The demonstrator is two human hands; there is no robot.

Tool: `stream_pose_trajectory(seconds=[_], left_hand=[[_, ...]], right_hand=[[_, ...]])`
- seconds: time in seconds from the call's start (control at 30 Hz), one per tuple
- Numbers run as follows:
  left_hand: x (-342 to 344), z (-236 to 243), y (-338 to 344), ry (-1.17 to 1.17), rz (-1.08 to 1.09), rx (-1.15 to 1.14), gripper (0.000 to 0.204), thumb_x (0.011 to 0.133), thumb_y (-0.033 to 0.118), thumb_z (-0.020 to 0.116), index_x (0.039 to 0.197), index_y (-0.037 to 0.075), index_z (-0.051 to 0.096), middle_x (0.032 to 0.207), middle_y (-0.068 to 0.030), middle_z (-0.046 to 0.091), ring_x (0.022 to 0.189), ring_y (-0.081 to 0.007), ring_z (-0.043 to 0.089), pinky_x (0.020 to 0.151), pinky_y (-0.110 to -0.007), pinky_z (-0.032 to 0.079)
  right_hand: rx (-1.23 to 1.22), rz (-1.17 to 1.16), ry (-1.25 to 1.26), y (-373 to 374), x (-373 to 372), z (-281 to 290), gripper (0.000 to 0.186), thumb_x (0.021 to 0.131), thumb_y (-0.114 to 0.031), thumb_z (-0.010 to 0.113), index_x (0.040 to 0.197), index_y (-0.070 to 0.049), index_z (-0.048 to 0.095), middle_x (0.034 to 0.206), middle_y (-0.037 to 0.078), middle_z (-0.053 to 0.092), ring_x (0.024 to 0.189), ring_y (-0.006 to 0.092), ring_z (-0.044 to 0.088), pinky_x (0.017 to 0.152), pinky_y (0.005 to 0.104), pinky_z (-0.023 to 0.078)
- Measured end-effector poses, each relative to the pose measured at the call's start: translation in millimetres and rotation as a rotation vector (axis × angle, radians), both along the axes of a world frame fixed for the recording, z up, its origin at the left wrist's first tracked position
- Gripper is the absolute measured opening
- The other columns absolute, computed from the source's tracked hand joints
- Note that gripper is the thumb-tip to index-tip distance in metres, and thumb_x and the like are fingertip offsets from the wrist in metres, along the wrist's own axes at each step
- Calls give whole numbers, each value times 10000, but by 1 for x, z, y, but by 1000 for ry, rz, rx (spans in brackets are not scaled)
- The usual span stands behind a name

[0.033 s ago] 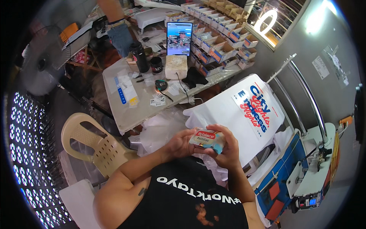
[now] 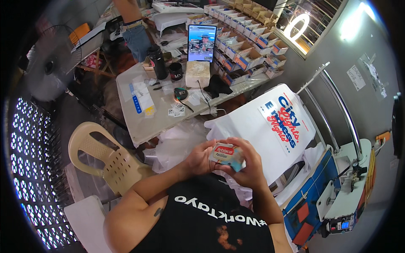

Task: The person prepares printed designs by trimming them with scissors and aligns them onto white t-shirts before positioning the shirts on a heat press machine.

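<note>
Both my hands hold a small snack pack (image 2: 225, 156) in front of my chest, its cream, red and light blue printed face turned up. The fingers of my left hand (image 2: 198, 159) close on the pack's left end. My right hand (image 2: 252, 165) wraps round its right side, thumb and fingers on opposite edges. Just beyond my right hand lies a white shirt (image 2: 241, 126) with blue and red lettering, spread flat. Crumpled clear plastic (image 2: 175, 145) sits beyond my left forearm.
A beige plastic chair (image 2: 122, 170) stands to the left. On the table (image 2: 139, 126) are a black tumbler (image 2: 157, 63), a mug (image 2: 175, 71) and a phone (image 2: 201, 44) propped on a block. Behind rise rows of small boxes (image 2: 247, 57). A press machine (image 2: 344, 185) stands right; a person's leg (image 2: 137, 42) shows far left.
The view has shifted a little, so the table and shirt appear slightly further right. The pack has tilted slightly within my hands, and both hands keep hold of it.
</note>
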State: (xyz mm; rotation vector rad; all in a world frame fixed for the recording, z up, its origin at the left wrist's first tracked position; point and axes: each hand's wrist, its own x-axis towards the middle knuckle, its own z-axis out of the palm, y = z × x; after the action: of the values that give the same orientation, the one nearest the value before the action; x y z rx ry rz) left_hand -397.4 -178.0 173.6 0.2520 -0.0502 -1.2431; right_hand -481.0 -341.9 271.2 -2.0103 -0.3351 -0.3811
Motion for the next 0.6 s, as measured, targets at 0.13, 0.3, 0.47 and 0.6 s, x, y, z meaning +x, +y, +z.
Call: stream_pose_trajectory(seconds=[0.13, 0.3, 0.47, 0.6], left_hand=[[-8, -32, -1, 4, -6, 80, 515, 1015, 409, 343, 1284, -9, 480, 1214, -185, 604, 1065, -316, 631, 935, -421, 519], [-27, -35, 2, 68, -19, 239, 421, 1022, 381, 359, 1201, 42, 532, 1072, -145, 647, 892, -259, 683, 729, -393, 600], [-21, -70, 41, 115, -67, 265, 307, 978, 339, 484, 1131, 78, 538, 990, -121, 639, 747, -232, 674, 666, -356, 597], [-30, -82, 93, -150, -16, 717, 276, 925, 163, 527, 1181, 70, 479, 1003, -120, 634, 784, -250, 677, 682, -403, 601]], right_hand=[[-152, 31, 17, 14, -5, 9, 645, 712, -179, 830, 1267, -32, 534, 1193, 210, 580, 1037, 376, 617, 852, 403, 528], [-158, 8, 45, 13, -13, 1, 639, 721, -191, 825, 1264, -24, 532, 1186, 211, 587, 1032, 366, 623, 855, 401, 523], [254, -126, 33, -9, -17, -30, 612, 781, -232, 788, 1273, -12, 499, 1172, 166, 589, 1034, 264, 613, 868, 362, 506], [657, -349, 443, 7, 2, -107, 556, 838, -224, 740, 1276, -1, 481, 1148, 141, 584, 1028, 226, 587, 863, 360, 503]])
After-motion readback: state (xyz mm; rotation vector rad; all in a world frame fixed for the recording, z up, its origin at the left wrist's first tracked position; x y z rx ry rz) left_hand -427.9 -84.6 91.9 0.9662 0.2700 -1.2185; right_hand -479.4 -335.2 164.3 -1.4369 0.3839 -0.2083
